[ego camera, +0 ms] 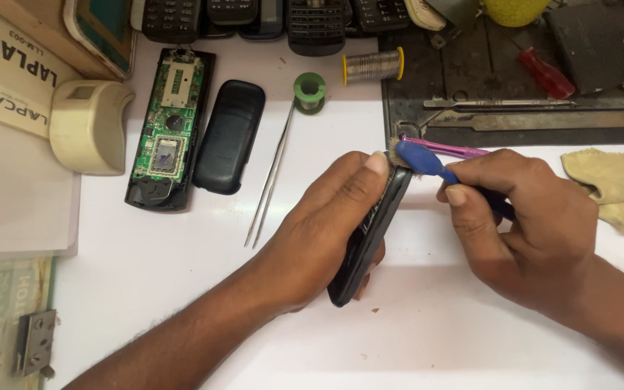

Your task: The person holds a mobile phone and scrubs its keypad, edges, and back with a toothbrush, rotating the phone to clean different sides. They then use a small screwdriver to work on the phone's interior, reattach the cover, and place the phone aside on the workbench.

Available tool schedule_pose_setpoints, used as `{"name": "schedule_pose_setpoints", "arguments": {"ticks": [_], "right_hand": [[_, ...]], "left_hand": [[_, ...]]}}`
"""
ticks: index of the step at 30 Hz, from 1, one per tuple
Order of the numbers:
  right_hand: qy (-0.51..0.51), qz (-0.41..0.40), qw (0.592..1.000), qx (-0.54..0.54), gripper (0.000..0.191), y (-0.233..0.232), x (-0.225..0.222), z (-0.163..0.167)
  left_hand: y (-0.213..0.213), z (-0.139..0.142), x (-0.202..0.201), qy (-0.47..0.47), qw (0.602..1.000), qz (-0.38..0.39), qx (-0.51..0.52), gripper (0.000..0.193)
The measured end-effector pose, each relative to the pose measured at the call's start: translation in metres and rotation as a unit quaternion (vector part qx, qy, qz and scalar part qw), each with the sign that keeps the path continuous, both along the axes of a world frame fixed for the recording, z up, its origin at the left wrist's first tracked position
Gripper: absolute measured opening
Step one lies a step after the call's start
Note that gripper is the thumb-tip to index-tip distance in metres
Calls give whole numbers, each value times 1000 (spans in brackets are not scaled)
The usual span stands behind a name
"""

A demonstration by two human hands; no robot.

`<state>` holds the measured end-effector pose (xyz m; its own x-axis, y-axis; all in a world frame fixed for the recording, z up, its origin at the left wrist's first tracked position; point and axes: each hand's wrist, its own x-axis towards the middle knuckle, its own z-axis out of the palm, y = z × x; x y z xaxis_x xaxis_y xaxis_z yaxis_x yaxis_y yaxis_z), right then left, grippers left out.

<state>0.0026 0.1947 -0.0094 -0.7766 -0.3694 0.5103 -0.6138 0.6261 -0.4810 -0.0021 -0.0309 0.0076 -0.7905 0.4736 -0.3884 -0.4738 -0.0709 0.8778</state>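
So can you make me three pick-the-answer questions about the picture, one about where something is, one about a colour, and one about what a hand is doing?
1. Where do the thin metal tweezers lie?
A. beside the black rounded back cover
B. on the yellow cloth
C. in a hand

2. What colour is the toothbrush head?
A. red
B. blue
C. white

3. What is the left hand doing?
A. lying flat
B. gripping the black phone shell
C. pointing

Answers:
1 A, they rest on the white table just right of that cover.
2 B, the right hand holds a blue brush.
3 B, its fingers wrap around the shell.
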Motion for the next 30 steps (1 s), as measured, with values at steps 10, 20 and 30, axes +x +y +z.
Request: {"name": "schedule_pose_setpoints", "arguments": {"ticks": [10,20,30], "right_hand": [[20,87,996,16,17,-8,-1,9],[-29,231,971,58,33,-9,3,12],[9,156,986,53,26,-8,-1,10]], "left_hand": [[2,-13,-4,-46,997,47,36,56],[0,-16,-5,-45,994,78,60,58],[-1,-22,-6,-60,994,78,43,53]]}}
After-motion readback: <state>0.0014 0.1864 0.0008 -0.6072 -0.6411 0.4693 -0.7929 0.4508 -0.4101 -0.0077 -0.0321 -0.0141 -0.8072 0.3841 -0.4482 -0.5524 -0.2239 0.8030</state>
